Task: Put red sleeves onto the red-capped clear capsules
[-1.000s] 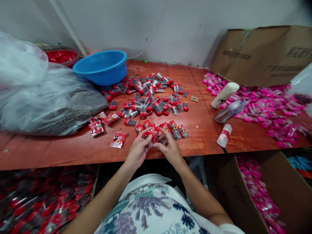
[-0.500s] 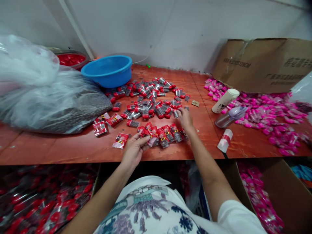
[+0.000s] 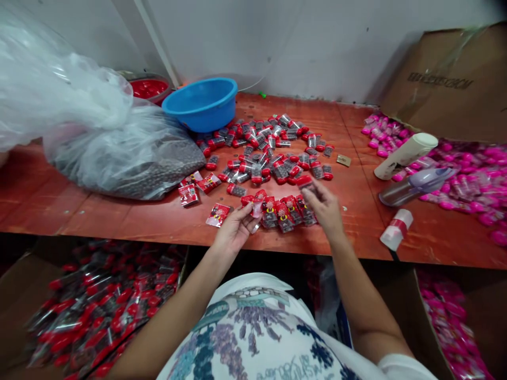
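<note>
My left hand (image 3: 234, 231) pinches a small red-and-clear printed packet (image 3: 256, 209) near the table's front edge. Between the fingers of my right hand (image 3: 327, 212) is a small clear container with a red cap (image 3: 305, 182), raised over the table; its contents look dark. Just in front of both hands lie several red printed packets (image 3: 285, 216) with dark contents, side by side. Beyond them spreads a heap of red-capped containers (image 3: 280, 171). Flat red packets (image 3: 219, 215) lie to the left of my left hand.
A clear plastic bag of dark beads (image 3: 158, 163) and a blue basin (image 3: 202, 108) stand at the left. On the right are a white cylinder (image 3: 406, 155), a purple-lidded bottle (image 3: 415, 187), a tape-like roll (image 3: 397, 229), pink containers (image 3: 467, 184) and a cardboard box (image 3: 447, 89).
My right hand has come back from the heap toward me, now with a red-capped container in its fingers. The left hand has lifted a packet slightly. The view has turned leftward.
</note>
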`<state>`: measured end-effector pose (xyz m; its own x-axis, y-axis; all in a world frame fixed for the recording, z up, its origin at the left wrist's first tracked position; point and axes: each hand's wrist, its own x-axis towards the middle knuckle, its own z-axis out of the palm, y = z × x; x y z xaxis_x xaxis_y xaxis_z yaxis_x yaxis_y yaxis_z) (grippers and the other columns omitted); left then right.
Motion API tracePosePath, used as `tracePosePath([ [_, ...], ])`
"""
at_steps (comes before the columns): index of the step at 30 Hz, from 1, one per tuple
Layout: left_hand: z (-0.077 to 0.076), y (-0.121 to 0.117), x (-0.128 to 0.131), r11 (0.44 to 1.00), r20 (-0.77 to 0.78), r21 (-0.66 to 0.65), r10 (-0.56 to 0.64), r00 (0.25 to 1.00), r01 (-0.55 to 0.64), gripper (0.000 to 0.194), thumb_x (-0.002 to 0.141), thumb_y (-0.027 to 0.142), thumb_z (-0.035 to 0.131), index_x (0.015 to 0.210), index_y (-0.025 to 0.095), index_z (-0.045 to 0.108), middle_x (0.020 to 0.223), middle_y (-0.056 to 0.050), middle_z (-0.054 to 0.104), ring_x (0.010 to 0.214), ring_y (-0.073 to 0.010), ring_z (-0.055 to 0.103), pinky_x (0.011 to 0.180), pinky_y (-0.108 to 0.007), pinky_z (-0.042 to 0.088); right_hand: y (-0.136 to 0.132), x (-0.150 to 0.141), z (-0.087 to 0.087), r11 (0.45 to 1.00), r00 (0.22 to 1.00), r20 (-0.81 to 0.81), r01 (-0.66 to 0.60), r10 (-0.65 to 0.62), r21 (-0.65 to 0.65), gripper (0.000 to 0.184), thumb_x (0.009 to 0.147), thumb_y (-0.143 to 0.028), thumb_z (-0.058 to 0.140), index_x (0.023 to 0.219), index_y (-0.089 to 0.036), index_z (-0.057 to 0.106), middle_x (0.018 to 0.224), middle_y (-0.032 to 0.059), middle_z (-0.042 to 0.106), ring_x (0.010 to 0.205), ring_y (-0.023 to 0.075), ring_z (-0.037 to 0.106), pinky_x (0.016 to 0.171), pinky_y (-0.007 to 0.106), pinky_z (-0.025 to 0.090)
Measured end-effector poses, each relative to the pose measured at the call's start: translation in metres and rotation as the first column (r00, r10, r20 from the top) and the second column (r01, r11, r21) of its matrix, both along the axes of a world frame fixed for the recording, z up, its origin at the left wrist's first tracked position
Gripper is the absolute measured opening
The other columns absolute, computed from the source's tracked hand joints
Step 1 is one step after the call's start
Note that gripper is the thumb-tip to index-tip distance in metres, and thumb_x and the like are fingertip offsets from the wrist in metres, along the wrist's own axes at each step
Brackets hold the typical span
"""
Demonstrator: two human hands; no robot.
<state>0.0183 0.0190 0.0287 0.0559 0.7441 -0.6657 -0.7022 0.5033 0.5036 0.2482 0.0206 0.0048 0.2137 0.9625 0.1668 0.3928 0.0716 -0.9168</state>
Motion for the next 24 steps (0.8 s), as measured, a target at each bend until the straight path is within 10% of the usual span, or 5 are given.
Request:
tracePosePath([
  [7, -0.004, -0.003, 0.007, 0.996, 0.012, 0.077, -0.039, 0.999, 0.038, 0.010, 0.076, 0.003, 0.064, 0.078, 0.013, 0.065, 0.074, -0.003, 0.072, 0.065, -0.0125, 0.068, 0.065, -0.023, 0.058, -0.060, -0.079, 0.007, 0.987, 0.971, -0.181, -0.155, 0.158, 0.026, 0.045, 0.082, -0.036, 0.065, 0.125, -0.026, 0.061, 0.106, 0.0021, 0.069, 0.091, 0.0205, 0.065, 0.085, 0.034, 0.052],
  [24, -0.008, -0.011, 0.002, 0.985, -0.005, 0.171, -0.020, 1.000, 0.021, 0.014, 0.072, 0.011, 0.072, 0.084, 0.012, 0.064, 0.075, -0.003, 0.073, 0.062, -0.0125, 0.068, 0.065, -0.024, 0.058, -0.065, -0.087, 0.001, 0.995, 0.969, -0.235, -0.055, 0.073, 0.081, 0.048, 0.083, -0.033, 0.065, 0.129, -0.024, 0.058, 0.115, 0.0036, 0.068, 0.098, 0.0192, 0.065, 0.089, 0.031, 0.051],
])
